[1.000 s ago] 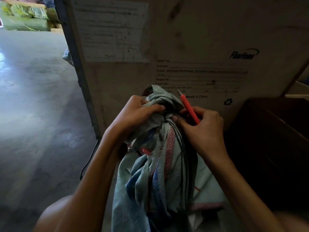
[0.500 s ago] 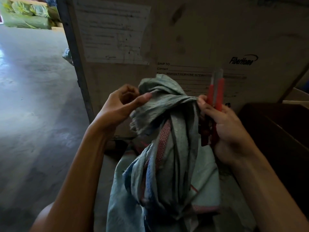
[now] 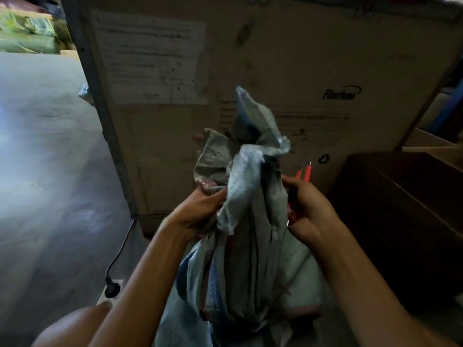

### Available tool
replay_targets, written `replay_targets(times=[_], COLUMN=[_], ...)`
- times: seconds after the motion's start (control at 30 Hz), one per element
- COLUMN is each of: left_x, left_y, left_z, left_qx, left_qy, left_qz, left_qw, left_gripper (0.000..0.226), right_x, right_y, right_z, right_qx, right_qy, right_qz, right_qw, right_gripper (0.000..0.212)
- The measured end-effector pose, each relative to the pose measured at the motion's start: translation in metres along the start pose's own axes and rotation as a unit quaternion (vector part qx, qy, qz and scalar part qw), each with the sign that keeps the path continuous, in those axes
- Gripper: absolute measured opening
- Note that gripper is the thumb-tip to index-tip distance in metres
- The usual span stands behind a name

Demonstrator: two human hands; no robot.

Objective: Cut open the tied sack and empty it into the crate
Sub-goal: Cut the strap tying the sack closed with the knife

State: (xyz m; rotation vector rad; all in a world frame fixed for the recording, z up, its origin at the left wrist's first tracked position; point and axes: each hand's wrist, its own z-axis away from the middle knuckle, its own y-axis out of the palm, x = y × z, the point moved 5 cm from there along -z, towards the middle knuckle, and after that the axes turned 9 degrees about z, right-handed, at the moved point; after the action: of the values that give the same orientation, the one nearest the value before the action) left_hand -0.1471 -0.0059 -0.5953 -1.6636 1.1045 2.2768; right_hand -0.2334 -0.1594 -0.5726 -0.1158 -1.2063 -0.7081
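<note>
My left hand (image 3: 200,211) is clenched on the gathered neck of the woven sack (image 3: 240,221), gripping the cloth from its left side just under the loose, crumpled mouth. My right hand (image 3: 310,211) is closed around the red utility knife (image 3: 304,171), whose tip sticks up past my fingers, and that hand presses against the right side of the same neck; whether it also pinches any cloth I cannot tell.

The sack stands upright between my forearms, its long axis running from the floor (image 3: 50,171) near my knees up to the flared mouth, which rises above both hands in front of the big cardboard carton (image 3: 275,58) printed FiberHome. I see no tie around the neck from here, so I judge the mouth is already free or nearly so, though the folds could hide a strand.

The dark crate (image 3: 400,209) lies to my right, just beside the sack, its open top at about the height of my right hand. That is what the next move turns on: the mouth points up and away, and the crate is off to the right, so the sack must be lifted and tipped rightward over the crate's near wall. My right hand is the nearer one, but it is busy with the knife, with the blade close to the cloth and my fingers.
</note>
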Motion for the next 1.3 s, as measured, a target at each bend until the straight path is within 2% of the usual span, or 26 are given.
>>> replay_targets(times=[0.03, 0.1, 0.13, 0.17, 0.23, 0.27, 0.3, 0.37, 0.4, 0.43, 0.47, 0.53, 0.6, 0.7, 0.8, 0.9, 1.0, 1.1, 1.13, 1.23, 1.3], left_x=[-0.005, -0.012, -0.016, -0.017, -0.023, -0.025, -0.026, -0.014, -0.006, 0.002, 0.009, 0.024, 0.033, 0.027, 0.003, -0.013, -0.016, -0.018, -0.017, -0.014, -0.016], left_y=[0.006, -0.001, -0.004, -0.01, -0.013, -0.007, 0.0, 0.007, 0.003, -0.003, -0.01, -0.016, -0.009, 0.008, -0.009, -0.028, -0.038, -0.037, -0.034, -0.023, -0.01], left_z=[0.001, -0.006, -0.007, -0.01, -0.011, -0.008, -0.006, -0.005, -0.006, -0.005, -0.004, -0.005, -0.002, -0.007, -0.011, -0.009, -0.009, -0.007, -0.005, -0.007, -0.007], left_qx=[-0.016, -0.051, -0.065, -0.086, -0.1, -0.092, -0.075, -0.027, -0.024, -0.03, -0.046, -0.042, -0.035, -0.013, -0.068, -0.111, -0.141, -0.157, -0.152, -0.121, -0.095], left_qy=[0.037, 0.068, 0.073, 0.078, 0.107, 0.116, 0.121, 0.072, 0.038, 0.011, -0.011, -0.034, -0.057, -0.057, -0.044, -0.006, 0.033, 0.031, 0.024, 0.026, 0.034], left_qz=[0.043, 0.108, 0.107, 0.085, 0.007, -0.039, -0.073, -0.082, -0.063, -0.025, 0.023, 0.112, 0.188, 0.184, 0.182, 0.165, 0.176, 0.152, 0.124, 0.017, -0.038], left_qw=[0.998, 0.991, 0.989, 0.99, 0.989, 0.988, 0.987, 0.994, 0.997, 0.999, 0.999, 0.992, 0.98, 0.981, 0.98, 0.98, 0.974, 0.975, 0.98, 0.992, 0.994], left_gripper=[0.007, 0.008, 0.01, 0.013, 0.014, 0.014, 0.016, 0.021, 0.02, 0.015, 0.013, 0.023, 0.029, 0.037, 0.045, 0.051, 0.058, 0.068, 0.069, 0.074, 0.081], right_x=[0.001, 0.009, 0.018, 0.026, 0.035, 0.036, 0.036, 0.037, 0.037, 0.037, 0.037, 0.036, 0.035, 0.04, 0.056, 0.048, 0.036, 0.045, 0.05, 0.05, 0.042], right_y=[0.0, -0.003, -0.001, 0.002, 0.009, 0.011, 0.012, 0.011, 0.009, 0.005, 0.002, -0.003, -0.004, -0.018, -0.049, -0.057, -0.049, -0.04, -0.035, -0.002, 0.012], right_z=[0.0, 0.002, 0.007, 0.014, 0.026, 0.03, 0.032, 0.033, 0.031, 0.028, 0.026, 0.021, 0.019, 0.011, 0.007, 0.002, -0.001, 0.012, 0.015, 0.026, 0.023], right_qx=[-0.016, -0.044, -0.041, -0.024, 0.007, 0.001, -0.023, -0.092, -0.115, -0.128, -0.126, -0.111, -0.105, -0.168, -0.246, -0.219, -0.231, -0.28, -0.252, -0.059, -0.013], right_qy=[-0.03, -0.113, -0.163, -0.211, -0.279, -0.3, -0.32, -0.354, -0.356, -0.345, -0.321, -0.279, -0.264, -0.252, -0.223, -0.164, -0.182, -0.252, -0.288, -0.352, -0.355], right_qz=[0.026, 0.056, 0.062, 0.081, 0.186, 0.238, 0.272, 0.285, 0.272, 0.248, 0.211, 0.153, 0.153, 0.161, 0.122, 0.142, 0.213, 0.312, 0.334, 0.407, 0.466], right_qw=[0.999, 0.991, 0.984, 0.974, 0.942, 0.924, 0.907, 0.886, 0.887, 0.896, 0.915, 0.942, 0.946, 0.939, 0.935, 0.951, 0.932, 0.872, 0.861, 0.841, 0.811], right_gripper=[0.004, 0.003, 0.006, 0.019, 0.044, 0.048, 0.044, 0.02, 0.008, 0.005, 0.009, 0.016, 0.023, 0.02, 0.013, 0.009, 0.016, 0.06, 0.069, 0.084, 0.08])
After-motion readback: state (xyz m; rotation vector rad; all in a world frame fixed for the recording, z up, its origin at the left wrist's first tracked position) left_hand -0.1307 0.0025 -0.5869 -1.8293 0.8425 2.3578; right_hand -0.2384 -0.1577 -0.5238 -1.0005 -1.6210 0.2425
